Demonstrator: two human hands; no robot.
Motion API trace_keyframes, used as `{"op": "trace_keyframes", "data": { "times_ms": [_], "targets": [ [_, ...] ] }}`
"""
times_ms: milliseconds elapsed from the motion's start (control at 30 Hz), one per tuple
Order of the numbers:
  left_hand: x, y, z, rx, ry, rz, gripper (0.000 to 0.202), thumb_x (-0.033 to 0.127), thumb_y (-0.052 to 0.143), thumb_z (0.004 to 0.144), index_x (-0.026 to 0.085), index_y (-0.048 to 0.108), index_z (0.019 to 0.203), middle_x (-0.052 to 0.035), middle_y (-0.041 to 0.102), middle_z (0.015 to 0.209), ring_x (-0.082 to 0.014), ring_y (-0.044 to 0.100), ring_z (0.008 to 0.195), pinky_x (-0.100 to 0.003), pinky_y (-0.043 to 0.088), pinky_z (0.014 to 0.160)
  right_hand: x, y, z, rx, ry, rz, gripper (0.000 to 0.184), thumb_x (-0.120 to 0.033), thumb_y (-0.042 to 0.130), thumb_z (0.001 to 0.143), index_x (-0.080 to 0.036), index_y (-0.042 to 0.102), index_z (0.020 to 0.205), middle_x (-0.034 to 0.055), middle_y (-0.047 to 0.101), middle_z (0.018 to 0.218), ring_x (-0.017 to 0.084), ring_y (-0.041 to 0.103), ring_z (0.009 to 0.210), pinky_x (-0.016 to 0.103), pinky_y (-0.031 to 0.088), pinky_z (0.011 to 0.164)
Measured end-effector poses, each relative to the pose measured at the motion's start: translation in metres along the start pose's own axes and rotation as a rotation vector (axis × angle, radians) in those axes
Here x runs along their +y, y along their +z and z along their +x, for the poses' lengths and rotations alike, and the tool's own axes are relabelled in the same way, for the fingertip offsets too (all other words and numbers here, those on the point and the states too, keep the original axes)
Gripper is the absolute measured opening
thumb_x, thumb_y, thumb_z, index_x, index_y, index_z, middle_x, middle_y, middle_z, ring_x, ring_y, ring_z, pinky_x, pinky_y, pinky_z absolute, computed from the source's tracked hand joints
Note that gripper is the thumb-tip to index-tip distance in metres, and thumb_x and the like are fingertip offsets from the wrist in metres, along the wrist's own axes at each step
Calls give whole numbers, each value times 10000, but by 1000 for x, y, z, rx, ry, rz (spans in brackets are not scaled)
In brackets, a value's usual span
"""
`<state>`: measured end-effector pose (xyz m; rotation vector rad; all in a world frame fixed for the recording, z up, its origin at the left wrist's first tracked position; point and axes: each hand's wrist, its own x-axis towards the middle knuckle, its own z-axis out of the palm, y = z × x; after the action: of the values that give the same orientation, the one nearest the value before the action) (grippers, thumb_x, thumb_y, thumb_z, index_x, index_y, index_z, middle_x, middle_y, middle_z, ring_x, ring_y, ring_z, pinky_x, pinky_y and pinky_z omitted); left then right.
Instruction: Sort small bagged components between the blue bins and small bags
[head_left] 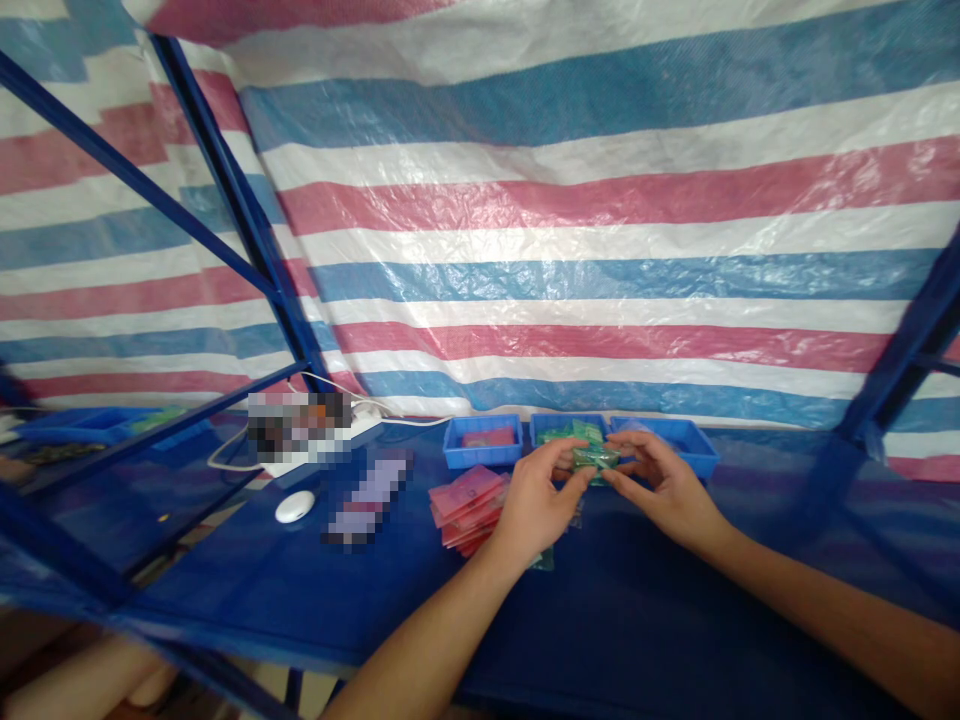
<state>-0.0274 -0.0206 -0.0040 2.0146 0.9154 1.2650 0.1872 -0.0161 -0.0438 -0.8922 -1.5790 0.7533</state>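
My left hand (541, 492) and my right hand (664, 485) meet above the blue table, fingers and thumbs closed around a small green plastic packet (596, 456). Its contents are too small to make out. Just behind it is a blue bin (568, 424) with more green packets inside, partly covered by my fingers. A loose pile of red plastic packets (469, 505) lies to the left of my left hand. Part of another greenish packet (544, 559) shows below my left wrist.
Blue bins flank the middle one: the left bin (482, 457) holds red packets, the right bin (694, 452) is partly hidden. A white oval object (295, 507), a blurred-out item (371, 497) and a white power strip (322, 452) lie left. Another person's arm (82, 685) shows lower left.
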Motion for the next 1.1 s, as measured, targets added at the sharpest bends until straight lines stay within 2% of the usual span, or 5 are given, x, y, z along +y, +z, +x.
{"op": "trace_keyframes", "data": {
  "times_ms": [233,433,767,933,1100],
  "targets": [
    [-1,3,-1,-64,0,-46,401,225,667,932,225,590,1326,-52,756,1006,-187,741,886,-319,617,833,-4,4,-3,-184,167,146,362,-494,773,864,-235,657,1088,28,749,905,195,701,705,363,602,726],
    [2,3,-1,54,75,85,347,229,675,923,219,636,1267,-103,668,1217,-215,689,1048,-361,604,917,1,-2,5,3,183,171,407,-515,799,836,-274,563,1064,-12,711,728,218,705,643,354,583,637],
    [5,3,-3,-78,122,124,431,374,710,926,229,656,1329,-114,669,1302,-273,654,1191,-401,576,1018,-5,2,-3,-195,-38,60,309,-382,763,895,-274,639,1157,81,698,1162,276,707,1100,416,626,917],
    [2,1,1,13,54,71,232,330,613,992,202,724,1150,-91,719,1114,-218,708,1008,-332,603,902,-9,1,-5,-64,-45,-46,266,-401,728,924,-259,647,1133,76,677,1106,204,704,815,371,633,770],
    [2,3,0,-6,-10,-37,274,283,647,968,209,663,1232,-71,757,1092,-199,744,945,-320,612,882,-6,0,-2,-31,49,70,458,-439,789,869,-277,599,1253,68,700,1069,237,697,904,364,615,781]
  ]
}}
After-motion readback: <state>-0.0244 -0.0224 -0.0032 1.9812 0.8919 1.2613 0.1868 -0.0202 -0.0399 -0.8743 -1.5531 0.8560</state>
